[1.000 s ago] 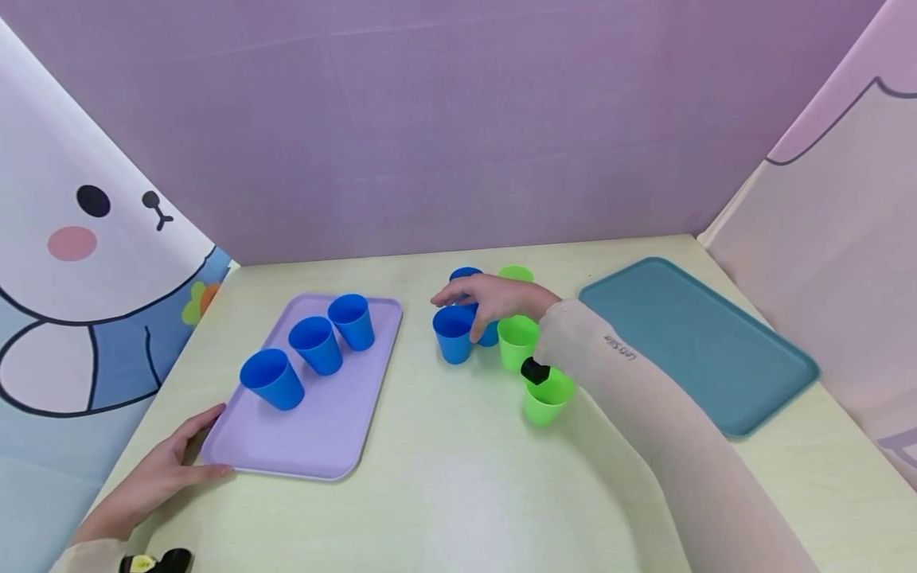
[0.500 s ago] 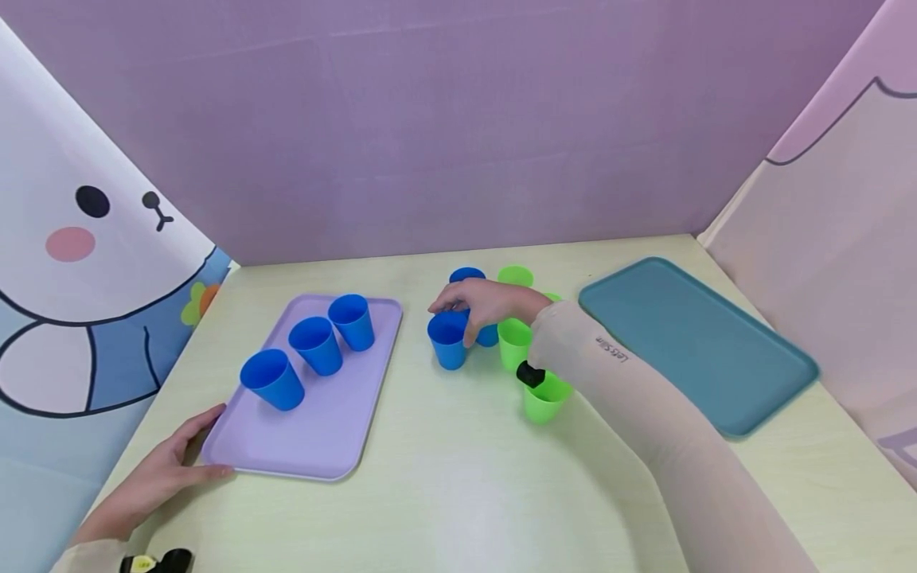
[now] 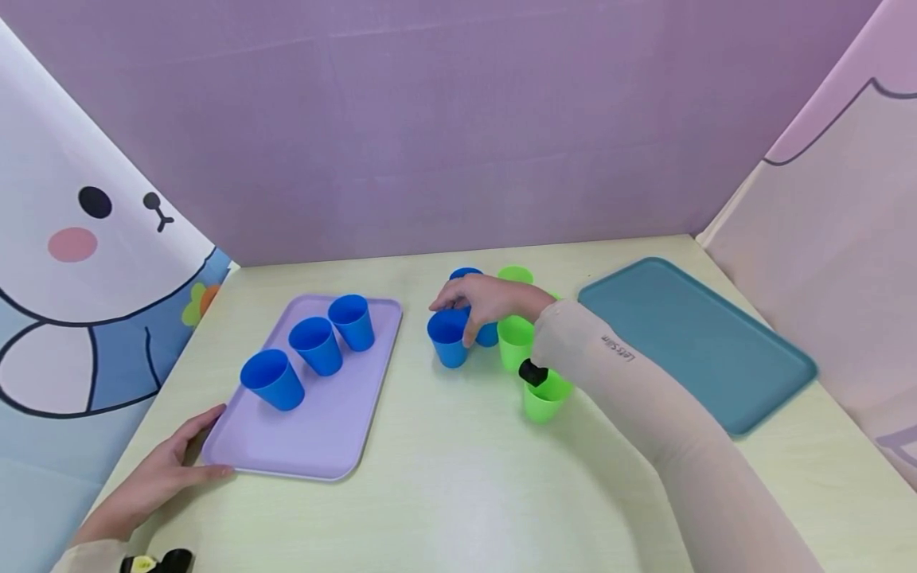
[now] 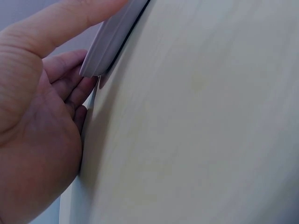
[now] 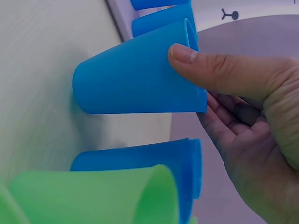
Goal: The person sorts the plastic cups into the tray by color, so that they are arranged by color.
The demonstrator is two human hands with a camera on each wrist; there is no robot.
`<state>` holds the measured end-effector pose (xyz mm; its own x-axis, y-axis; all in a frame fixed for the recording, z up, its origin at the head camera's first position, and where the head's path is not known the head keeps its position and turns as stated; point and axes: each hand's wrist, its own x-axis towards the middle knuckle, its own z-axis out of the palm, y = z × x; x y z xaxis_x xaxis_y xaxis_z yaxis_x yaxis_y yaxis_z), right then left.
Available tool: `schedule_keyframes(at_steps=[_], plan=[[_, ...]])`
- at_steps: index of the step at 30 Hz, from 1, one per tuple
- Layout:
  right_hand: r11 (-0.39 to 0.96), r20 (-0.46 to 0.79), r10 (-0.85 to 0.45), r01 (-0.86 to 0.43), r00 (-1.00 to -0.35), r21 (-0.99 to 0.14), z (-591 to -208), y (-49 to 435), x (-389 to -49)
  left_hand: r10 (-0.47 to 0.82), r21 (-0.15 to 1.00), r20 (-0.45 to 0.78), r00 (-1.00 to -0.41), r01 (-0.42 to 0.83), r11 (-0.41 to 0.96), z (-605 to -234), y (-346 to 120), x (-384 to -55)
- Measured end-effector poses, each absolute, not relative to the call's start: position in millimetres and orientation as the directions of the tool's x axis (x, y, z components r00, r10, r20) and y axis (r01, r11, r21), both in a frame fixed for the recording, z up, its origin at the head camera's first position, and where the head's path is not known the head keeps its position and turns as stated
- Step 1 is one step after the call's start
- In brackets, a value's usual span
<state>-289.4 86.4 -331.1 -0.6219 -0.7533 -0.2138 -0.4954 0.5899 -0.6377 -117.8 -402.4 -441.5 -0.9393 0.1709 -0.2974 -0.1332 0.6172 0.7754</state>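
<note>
My right hand (image 3: 490,298) grips a blue cup (image 3: 447,342) by its rim. In the right wrist view the thumb lies on the outer wall of this cup (image 5: 135,74), and the other fingers are behind the rim, partly hidden. Close beside it stand other blue cups, one partly seen under the hand (image 3: 488,334) and one farther back (image 3: 464,272). At the left, my left hand (image 3: 161,477) holds the near left corner of a lilac tray (image 3: 308,442), thumb on the front edge and fingers along the side. Three blue cups (image 3: 315,346) stand on that tray in a slanting row.
Several green cups (image 3: 516,344) stand right of the blue ones, partly covered by the right forearm and sleeve. A teal tray (image 3: 688,334) lies at the right of the pale table (image 3: 430,493). A purple backdrop (image 3: 458,127) rises behind the table's far edge.
The gripped blue cup has shifted slightly left and toward me with my right hand, away from the neighbouring cups. My left hand and the lilac tray have stayed in place.
</note>
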Motion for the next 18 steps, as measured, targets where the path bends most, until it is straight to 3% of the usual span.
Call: schedule_keyframes(at_steps=[11, 18], plan=[[0.564, -0.181, -0.771, -0.522, -0.611, -0.639, -313, 79, -277, 0.168, 0.774, -0.295, -0.941, -0.131, 0.62, -441, -402, -117], [0.58, -0.197, -0.745, -0.474, -0.637, -0.663, -310, 68, -267, 0.161, 0.773, -0.301, -0.94, -0.142, 0.618, -442, -402, -119]])
